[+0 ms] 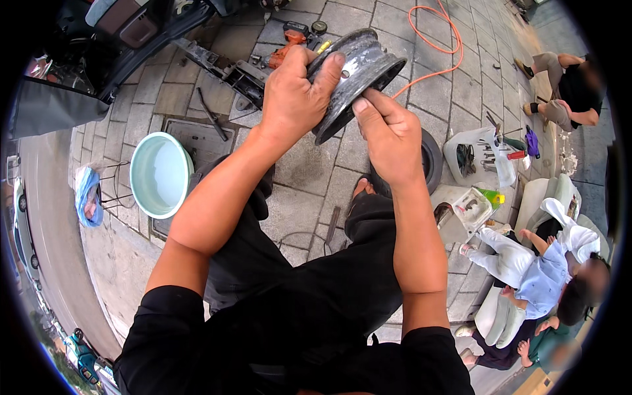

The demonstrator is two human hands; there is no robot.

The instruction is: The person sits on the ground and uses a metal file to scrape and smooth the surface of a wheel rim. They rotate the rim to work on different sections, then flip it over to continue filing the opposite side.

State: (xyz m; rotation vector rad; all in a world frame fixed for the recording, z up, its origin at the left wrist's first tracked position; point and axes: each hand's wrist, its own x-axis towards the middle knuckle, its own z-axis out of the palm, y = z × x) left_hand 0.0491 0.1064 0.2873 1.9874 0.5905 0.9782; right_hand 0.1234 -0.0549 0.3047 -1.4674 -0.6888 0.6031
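Observation:
A worn metal wheel rim (pixel 359 74), grey with dark scuffs, is held up tilted in front of me. My left hand (pixel 294 92) is closed round its left side, thumb lying over the outer face. On the near right edge, my right hand (pixel 393 135) has thumb and bent fingers pinched at the rim's opening; whether a small part sits between those fingertips is hidden. Below the right hand, partly covered by my forearm, a black tire (pixel 431 161) lies on the paving. An orange cordless power tool (pixel 289 49) lies behind my left hand.
A pale green basin (pixel 160 175) of water stands at left. Beyond the hands lie a dark metal jack-like frame (pixel 230 76), a round gauge (pixel 319 27) and an orange hose (pixel 454 49). A white tool bin (pixel 480 157) stands at right. Several people sit along the right side.

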